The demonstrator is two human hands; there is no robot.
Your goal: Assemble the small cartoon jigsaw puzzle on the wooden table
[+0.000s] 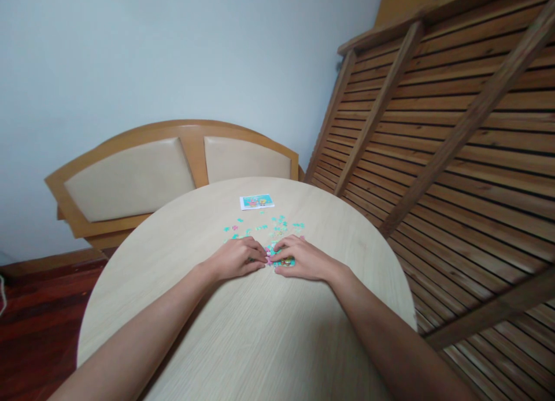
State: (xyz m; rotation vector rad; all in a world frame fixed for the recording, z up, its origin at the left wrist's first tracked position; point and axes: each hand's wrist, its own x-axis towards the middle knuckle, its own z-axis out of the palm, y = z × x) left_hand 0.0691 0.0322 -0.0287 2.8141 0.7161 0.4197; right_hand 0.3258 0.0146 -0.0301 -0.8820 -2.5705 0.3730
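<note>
Both my hands rest on a round light-wood table (243, 331), fingertips meeting over a small joined patch of jigsaw puzzle (277, 258). My left hand (238, 258) lies with its fingers curled and pressed down at the patch's left edge. My right hand (303, 257) covers the right side, fingers pinched on the pieces. Loose turquoise and pink puzzle pieces (269, 226) are scattered just beyond the hands. A small picture card (256, 201) lies farther back on the table.
A wooden headboard with two cream padded panels (165, 169) leans against the pale wall behind the table. A slatted wooden bed frame (451, 158) stands tilted on the right. Dark red wood floor (39, 314) shows at the left.
</note>
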